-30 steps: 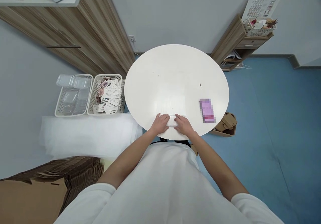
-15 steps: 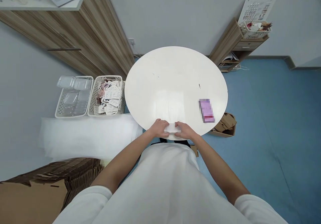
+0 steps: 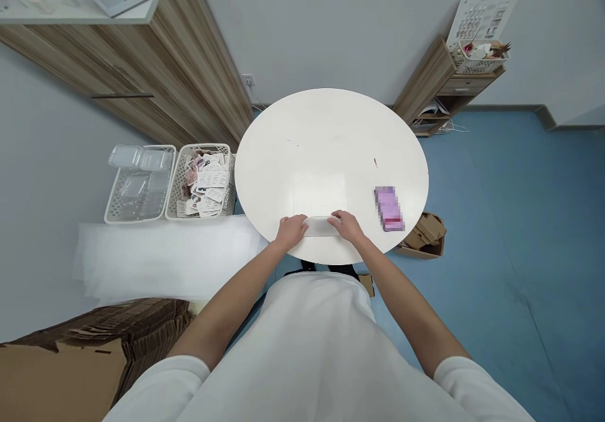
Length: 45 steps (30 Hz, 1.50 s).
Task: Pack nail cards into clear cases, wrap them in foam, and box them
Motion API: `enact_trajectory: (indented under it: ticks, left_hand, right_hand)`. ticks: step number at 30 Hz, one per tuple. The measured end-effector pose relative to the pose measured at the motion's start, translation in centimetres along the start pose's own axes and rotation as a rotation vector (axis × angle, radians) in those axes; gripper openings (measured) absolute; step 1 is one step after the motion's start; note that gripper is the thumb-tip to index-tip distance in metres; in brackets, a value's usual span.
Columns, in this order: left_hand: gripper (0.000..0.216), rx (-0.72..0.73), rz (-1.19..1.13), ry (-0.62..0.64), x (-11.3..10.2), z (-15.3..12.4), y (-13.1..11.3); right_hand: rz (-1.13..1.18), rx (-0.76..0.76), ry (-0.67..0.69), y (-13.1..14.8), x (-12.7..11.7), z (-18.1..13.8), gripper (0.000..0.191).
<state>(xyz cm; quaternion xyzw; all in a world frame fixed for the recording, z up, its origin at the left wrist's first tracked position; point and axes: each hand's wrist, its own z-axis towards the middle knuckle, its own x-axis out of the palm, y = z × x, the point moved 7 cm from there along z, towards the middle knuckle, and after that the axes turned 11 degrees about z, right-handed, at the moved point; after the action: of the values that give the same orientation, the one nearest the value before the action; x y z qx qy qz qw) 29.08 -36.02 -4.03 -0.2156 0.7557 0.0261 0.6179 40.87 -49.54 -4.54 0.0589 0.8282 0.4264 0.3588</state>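
At the near edge of the white round table (image 3: 326, 132), a translucent whitish strip (image 3: 320, 227) lies between my two hands. It looks folded or rolled from thin plastic or foam sheet; its exact kind is hard to make out. My left hand (image 3: 292, 231) pinches its left end, fingers bent around it. On the other side, my right hand (image 3: 346, 225) grips the right end with thumb and fingers. A purple pixelated item (image 3: 390, 209) rests on the table to the right of my right hand.
On the left are a basket of clear plastic boxes (image 3: 137, 189), a basket of printed cards (image 3: 204, 182) and stacked translucent sheets (image 3: 165, 258). Flattened cardboard (image 3: 61, 371) stands below them. A carton (image 3: 428, 236) sits on the floor at right.
Both hands have moved forward from the table edge and slightly apart. The strip between them has moved with them and now shows wider and flatter.
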Motion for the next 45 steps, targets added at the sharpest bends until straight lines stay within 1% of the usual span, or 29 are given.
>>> enact_trajectory:
  ticks: [3, 6, 8, 10, 11, 12, 13, 15, 17, 19, 22, 26, 29, 32, 34, 36, 37, 40, 43, 45]
  left_hand:
    - [0.024, -0.108, 0.007, 0.033, 0.6, 0.1, 1.1]
    - [0.024, -0.179, 0.032, 0.049, 0.9, -0.1, 1.8]
    - [0.032, -0.215, 0.062, -0.017, 0.3, -0.4, 2.0]
    - [0.042, -0.204, 0.090, -0.136, -0.7, -0.8, 1.7]
    - [0.046, -0.164, 0.101, -0.190, -1.1, -0.9, 1.2]
    - [0.048, -0.097, 0.108, -0.224, -1.3, -1.0, 0.6]
    - [0.050, -0.011, 0.115, -0.236, -1.3, -1.0, -0.2]
    - [0.056, 0.156, 0.135, -0.202, -0.9, -0.8, -1.8]
    - [0.061, 0.251, 0.156, -0.141, -0.1, -0.4, -2.9]
    - [0.063, 0.272, 0.166, -0.094, 0.5, 0.0, -3.2]
    - [0.060, 0.273, 0.158, -0.056, 0.8, 0.1, -3.2]
    - [0.054, 0.320, 0.117, -0.015, 0.9, -1.1, -3.2]
    - [0.050, 0.383, 0.076, 0.071, 1.3, -2.1, -3.5]
    - [0.046, 0.397, 0.015, 0.152, 1.3, -2.3, -3.4]
    - [0.045, 0.371, -0.038, 0.179, 0.9, -1.7, -2.9]
    - [0.043, 0.317, -0.082, 0.183, 0.3, -1.0, -2.2]
    - [0.042, 0.278, -0.096, 0.177, 0.0, -0.5, -1.8]
    - [0.037, 0.114, -0.106, 0.119, -0.7, 0.7, -0.1]
    - [0.031, -0.080, -0.093, 0.063, -1.0, 1.4, 1.6]
    - [0.033, -0.184, -0.070, 0.020, -1.0, 1.4, 2.3]
  right_hand:
    - [0.045, 0.050, -0.071, -1.5, -0.4, 0.4, 0.032]
    - [0.013, 0.093, -0.149, -3.3, -1.1, 0.1, 0.034]
    - [-0.076, 0.060, -0.254, -3.6, -1.9, -0.6, 0.041]
    - [-0.188, -0.055, -0.349, -2.9, -2.3, -1.6, 0.042]
    - [-0.238, -0.139, -0.360, -2.2, -2.2, -2.0, 0.039]
    - [-0.278, -0.230, -0.334, -1.4, -1.8, -2.3, 0.036]
    - [-0.309, -0.321, -0.273, -0.6, -1.1, -2.5, 0.032]
    - [-0.362, -0.465, -0.101, 0.7, 0.6, -2.6, 0.031]
    - [-0.406, -0.518, 0.036, 1.4, 2.0, -2.3, 0.039]
    - [-0.424, -0.487, 0.091, 1.4, 2.8, -1.6, 0.042]
    - [-0.424, -0.427, 0.104, 1.1, 3.1, -1.1, 0.037]
    - [-0.391, -0.412, 0.167, 0.9, 3.5, -2.6, 0.041]
    - [-0.322, -0.372, 0.226, 0.7, 3.6, -4.2, 0.045]
    - [-0.252, -0.303, 0.259, 0.8, 3.1, -4.5, 0.040]
    - [-0.216, -0.263, 0.257, 1.2, 2.5, -3.7, 0.032]
    - [-0.195, -0.246, 0.239, 1.8, 1.9, -2.6, 0.025]
    - [-0.192, -0.236, 0.221, 2.0, 1.5, -1.9, 0.024]
    - [-0.211, -0.153, 0.136, 2.1, 0.6, 0.1, 0.030]
    - [-0.256, -0.046, 0.071, 1.2, 0.3, 1.4, 0.034]
    - [-0.263, -0.018, 0.034, 0.5, 0.4, 1.8, 0.034]
